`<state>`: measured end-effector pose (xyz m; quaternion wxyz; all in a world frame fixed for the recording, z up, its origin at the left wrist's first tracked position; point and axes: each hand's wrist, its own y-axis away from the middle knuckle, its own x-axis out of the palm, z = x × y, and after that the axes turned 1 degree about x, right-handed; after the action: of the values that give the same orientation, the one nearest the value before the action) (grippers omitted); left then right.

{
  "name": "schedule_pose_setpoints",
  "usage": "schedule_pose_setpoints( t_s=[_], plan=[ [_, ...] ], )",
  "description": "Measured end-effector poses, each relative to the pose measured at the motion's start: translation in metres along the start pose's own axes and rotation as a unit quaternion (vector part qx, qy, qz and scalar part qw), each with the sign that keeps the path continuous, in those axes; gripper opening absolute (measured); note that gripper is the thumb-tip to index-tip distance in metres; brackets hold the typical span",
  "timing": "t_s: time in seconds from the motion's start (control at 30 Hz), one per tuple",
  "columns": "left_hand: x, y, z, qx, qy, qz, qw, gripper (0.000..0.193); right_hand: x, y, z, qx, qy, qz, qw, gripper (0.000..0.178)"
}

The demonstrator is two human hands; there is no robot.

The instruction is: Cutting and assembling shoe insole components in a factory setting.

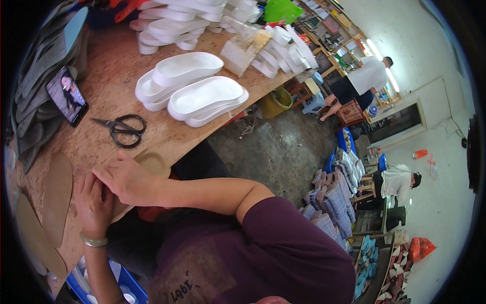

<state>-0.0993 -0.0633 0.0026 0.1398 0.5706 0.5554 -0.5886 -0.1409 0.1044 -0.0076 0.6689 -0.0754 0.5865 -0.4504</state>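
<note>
The left hand (95, 205) curls its fingers around a tan sole piece (153, 161), holding it at the near edge of the counter (106, 66). The right hand (129, 180) bends across the piece, its fingertips meeting those of the left; whether it pinches the piece too cannot be told, since the fingers hide the contact. The tan piece shows on both sides of the right hand, its middle covered by that hand and wrist.

Just left of the left hand lie two flat tan insoles (56, 200), one partly over the other. Below it, past the bracelet (94, 240) on its wrist, a blue bin (124, 286) holds white pieces, with the forearm blocking part of the view.

Just ahead of the right hand lie black scissors (127, 133), between it and two stacked pairs of white soles (205, 99). Ahead and to the left of both hands, a phone (67, 96) leans against a heap of dark grey soles (38, 104). Farther ahead are more white soles (174, 24) and a clear plastic bag (243, 53).

Well to the right of the hands, a yellow bucket (276, 103) stands on the floor (263, 157).
</note>
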Motion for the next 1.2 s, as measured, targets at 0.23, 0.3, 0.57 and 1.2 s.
schedule_pose_setpoints(
  t_s=[0.23,0.3,0.57,1.2],
  plan=[
    [0.014,-0.010,0.009,0.042,0.083,-0.016,0.996,0.022,-0.020,0.002,-0.005,0.021,0.047,0.053,0.997,0.048],
    [0.011,-0.012,0.007,0.038,0.067,-0.026,0.997,0.020,-0.017,0.002,-0.013,0.012,0.059,0.045,0.997,0.043],
    [0.000,0.025,-0.026,-0.070,-0.057,0.003,0.996,0.026,-0.010,0.008,-0.006,-0.012,0.088,0.047,0.995,0.048],
    [0.023,0.039,-0.043,-0.161,-0.068,-0.063,0.983,0.040,-0.027,-0.058,-0.021,0.111,-0.043,0.293,0.949,0.041]
  ],
)
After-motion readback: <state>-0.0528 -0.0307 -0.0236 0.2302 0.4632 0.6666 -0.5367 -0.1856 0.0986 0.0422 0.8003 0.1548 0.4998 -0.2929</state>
